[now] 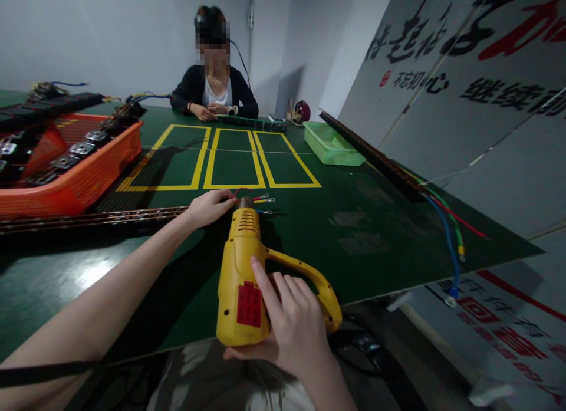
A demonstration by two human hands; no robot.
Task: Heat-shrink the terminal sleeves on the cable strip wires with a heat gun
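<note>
My right hand (289, 316) grips a yellow heat gun (243, 263) by its body, below the loop handle, with the index finger along its top. The metal nozzle (246, 203) points away from me, at the wires. My left hand (211, 207) is closed on the wires' base, at the right end of a long dark strip (132, 219) lying on the table. Red, yellow and blue wires with metal ring terminals (265, 199) stick out to the right of the fingers, close to the nozzle.
An orange basket (84, 193) with dark assemblies stands at the left. Yellow tape rectangles (200, 163) mark the green table (318, 234). A green basket (333, 145) and a long strip (375, 154) lie at the right. A person (214, 81) sits opposite.
</note>
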